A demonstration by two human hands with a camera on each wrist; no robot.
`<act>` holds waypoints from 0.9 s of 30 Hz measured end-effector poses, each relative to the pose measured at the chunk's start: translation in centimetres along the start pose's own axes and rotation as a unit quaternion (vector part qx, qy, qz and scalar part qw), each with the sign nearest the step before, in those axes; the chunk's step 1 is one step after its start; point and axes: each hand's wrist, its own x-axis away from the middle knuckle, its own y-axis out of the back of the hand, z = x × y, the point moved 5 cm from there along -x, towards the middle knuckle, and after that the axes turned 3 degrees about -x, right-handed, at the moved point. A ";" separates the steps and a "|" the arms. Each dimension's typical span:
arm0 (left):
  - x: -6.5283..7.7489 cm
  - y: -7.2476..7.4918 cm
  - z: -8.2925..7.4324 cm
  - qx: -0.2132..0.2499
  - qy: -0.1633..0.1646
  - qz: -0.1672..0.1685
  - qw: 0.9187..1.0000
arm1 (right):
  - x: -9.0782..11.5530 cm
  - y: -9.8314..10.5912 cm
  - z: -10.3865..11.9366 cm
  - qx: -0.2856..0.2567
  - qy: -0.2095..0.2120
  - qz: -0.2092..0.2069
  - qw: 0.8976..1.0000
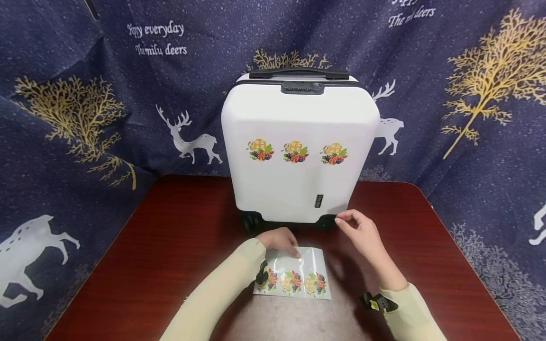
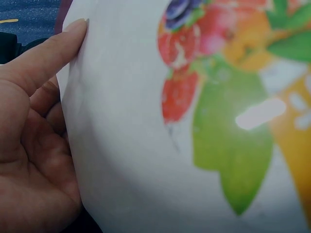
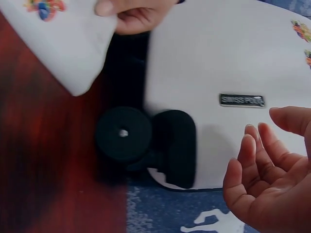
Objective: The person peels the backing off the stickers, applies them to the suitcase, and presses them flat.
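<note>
My left hand (image 1: 280, 239) pinches the far edge of a white sticker sheet (image 1: 312, 261), thumb on top and fingers underneath. Three fruit stickers (image 1: 292, 282) show along the sheet's near side. In the left wrist view the sheet (image 2: 116, 121) fills most of the picture, with the thumb on its edge. My right hand (image 1: 360, 232) hovers near the suitcase's lower right corner. The right wrist view has its fingers (image 3: 249, 150) loosely bent and apart from the thumb, holding nothing. A white suitcase (image 1: 281, 184) stands upright, bearing a row of three fruit stickers (image 1: 295, 152).
The suitcase stands on a dark red table (image 1: 183, 227), with black wheels (image 1: 251, 220) at its base and a black handle (image 1: 298, 73) on top. Behind hangs a blue cloth (image 1: 204, 80) printed with deer and trees. Black straps (image 1: 379, 303) circle the wrists.
</note>
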 end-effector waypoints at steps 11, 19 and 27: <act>0.2 -0.1 0.0 0.019 0.004 -0.003 1.000 | 0.8 -1.8 -1.7 0.010 -0.030 0.047 0.998; 0.0 -0.4 0.1 0.034 0.001 -0.008 0.999 | 1.2 -2.5 -3.0 -0.006 -0.058 0.102 0.993; 0.1 -0.4 0.4 0.039 -0.012 -0.015 0.999 | 1.8 -3.1 -4.3 -0.042 -0.079 0.167 0.982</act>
